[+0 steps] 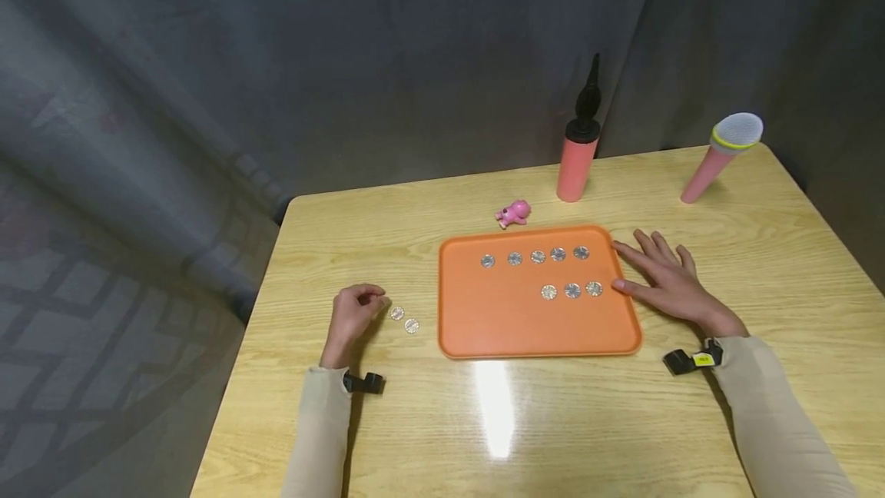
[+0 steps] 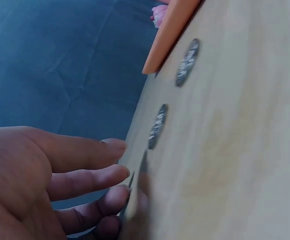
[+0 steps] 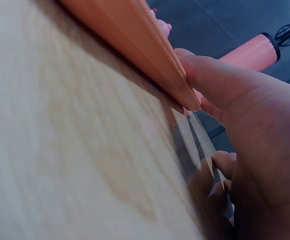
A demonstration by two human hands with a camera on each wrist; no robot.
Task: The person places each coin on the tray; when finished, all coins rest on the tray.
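Note:
My left hand (image 1: pixel 355 318) is low over the table, left of two silvery coins, with its fingers bent and its thumb near them. In the left wrist view the nearer coin (image 2: pixel 157 126) lies just beyond the fingertips and the farther coin (image 2: pixel 187 62) lies toward the tray; nothing shows between thumb and fingers. An orange tray (image 1: pixel 508 329) holds several coins in a back row, among them a coin (image 1: pixel 515 258), and three in a front row, including a coin (image 1: pixel 572 290). My right hand (image 1: pixel 669 283) rests its thumb and index finger at the tray's right rim, other fingers spread.
Behind the tray lies a small pink figurine (image 1: pixel 513 214). A pink hand pump (image 1: pixel 577 164) with a black top stands at the back, and a pink toy microphone (image 1: pixel 719 156) stands farther right. A dark curtain (image 1: pixel 442 60) hangs behind the table (image 1: pixel 567 429).

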